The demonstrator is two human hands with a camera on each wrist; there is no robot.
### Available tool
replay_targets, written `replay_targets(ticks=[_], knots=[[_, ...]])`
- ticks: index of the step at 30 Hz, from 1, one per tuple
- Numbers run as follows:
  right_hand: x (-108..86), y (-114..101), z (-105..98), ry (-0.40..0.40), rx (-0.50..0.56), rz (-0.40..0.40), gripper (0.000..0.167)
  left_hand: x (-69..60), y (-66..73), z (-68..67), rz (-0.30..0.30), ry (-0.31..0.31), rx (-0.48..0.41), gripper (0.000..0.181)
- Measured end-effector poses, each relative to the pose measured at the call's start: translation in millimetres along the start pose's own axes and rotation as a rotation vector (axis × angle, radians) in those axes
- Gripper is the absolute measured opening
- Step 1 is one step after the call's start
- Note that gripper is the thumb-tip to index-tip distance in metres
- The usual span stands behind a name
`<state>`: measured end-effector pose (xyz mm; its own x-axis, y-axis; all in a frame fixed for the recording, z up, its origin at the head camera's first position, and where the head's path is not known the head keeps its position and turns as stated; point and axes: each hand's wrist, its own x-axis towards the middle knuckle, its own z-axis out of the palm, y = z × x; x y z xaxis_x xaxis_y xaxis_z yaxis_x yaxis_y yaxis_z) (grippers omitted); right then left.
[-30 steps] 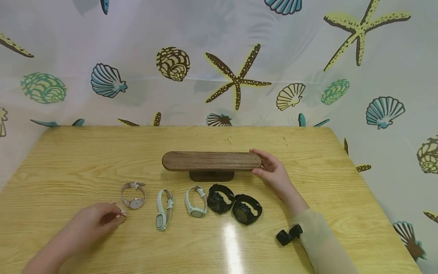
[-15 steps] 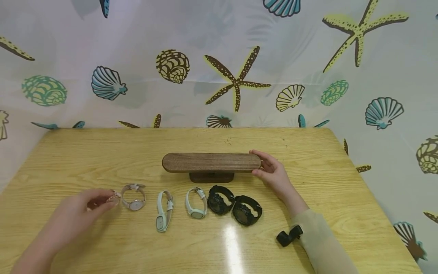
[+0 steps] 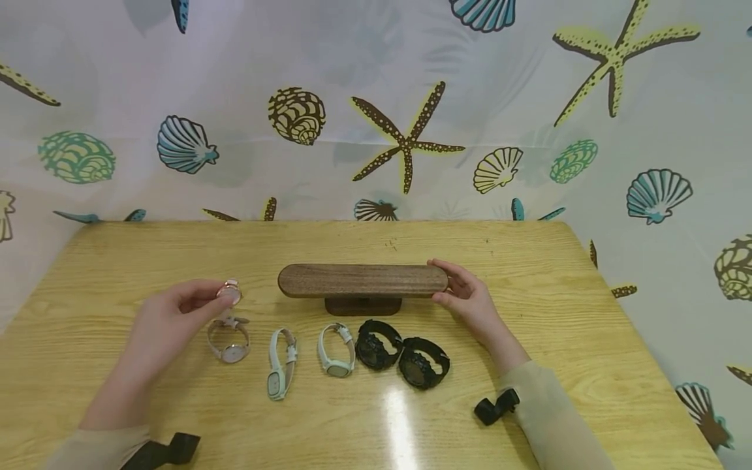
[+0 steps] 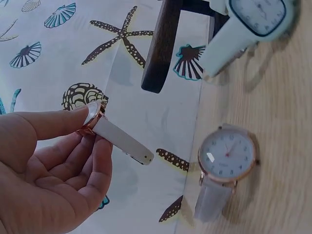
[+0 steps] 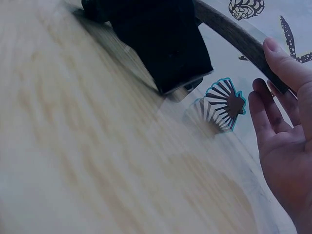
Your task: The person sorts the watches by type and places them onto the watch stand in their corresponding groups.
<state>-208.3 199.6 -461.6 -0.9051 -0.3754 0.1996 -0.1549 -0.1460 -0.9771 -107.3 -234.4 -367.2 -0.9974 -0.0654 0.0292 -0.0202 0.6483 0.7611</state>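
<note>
The left hand (image 3: 167, 316) is carrying a watch (image 3: 230, 293) pinched in its grip past a similar watch (image 3: 233, 353), toward the far edge of the bench (image 3: 323, 424), so bringing it nearer the wooden stand (image 3: 361, 280), whose end facing the right edge the right hand (image 3: 472, 301) is gripping.

6 watches (image 3: 338, 369), 1 brn stand (image 3: 361, 281), 2 hands (image 3: 167, 326), 1 tbl (image 3: 147, 254).

Five watches (image 3: 337, 369) on the table (image 3: 329, 427), before the stand (image 3: 361, 281)
</note>
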Motion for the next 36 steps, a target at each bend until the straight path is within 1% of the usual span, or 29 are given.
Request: replay_targets(ticks=[6, 9, 11, 14, 17, 20, 22, 24, 26, 29, 32, 36], knots=[[-0.6, -2.1, 2.0, 0.001, 0.0, 0.0, 0.06, 19.7, 2.8, 10.9, -0.054, -0.061, -0.146, 0.061], [-0.7, -2.5, 1.9, 0.003, -0.002, 0.002, 0.06, 28.6, 5.0, 18.5, -0.064, -0.071, -0.19, 0.064], [-0.6, -2.3, 1.9, 0.002, -0.003, 0.0, 0.061, 33.2, 6.2, 23.1, -0.064, -0.077, -0.221, 0.064], [-0.5, -1.7, 1.7, 0.0, -0.003, -0.005, 0.061, 38.0, 7.9, 30.7, -0.062, -0.08, -0.311, 0.06], [-0.5, -1.5, 1.4, -0.001, -0.002, -0.006, 0.061, 41.4, 10.8, 37.4, -0.055, -0.068, -0.391, 0.056], [-0.4, -1.5, 1.1, 0.0, 0.0, -0.004, 0.061, 43.9, 13.7, 43.0, -0.038, -0.055, -0.431, 0.054], [-0.4, -1.5, 1.0, -0.001, -0.001, -0.004, 0.06, 44.9, 15.6, 45.9, -0.039, -0.053, -0.44, 0.052], [-0.6, -1.4, 1.1, 0.001, -0.003, -0.006, 0.059, 45.5, 17.1, 48.2, -0.047, -0.055, -0.43, 0.052], [-0.8, -1.6, 1.1, 0.002, -0.007, -0.009, 0.058, 45.7, 18.1, 50.1, -0.055, -0.055, -0.414, 0.051], [-0.8, -0.7, 0.2, 0.002, -0.011, -0.012, 0.057, 45.4, 19.0, 52.0, -0.049, -0.048, -0.377, 0.049], [-0.6, 0.4, -0.5, -0.001, -0.011, -0.011, 0.057, 44.4, 18.8, 53.0, -0.022, -0.036, -0.338, 0.047], [-0.3, 2.0, -0.3, -0.001, -0.006, -0.014, 0.058, 43.4, 17.7, 53.6, 0.037, -0.022, -0.265, 0.044]])
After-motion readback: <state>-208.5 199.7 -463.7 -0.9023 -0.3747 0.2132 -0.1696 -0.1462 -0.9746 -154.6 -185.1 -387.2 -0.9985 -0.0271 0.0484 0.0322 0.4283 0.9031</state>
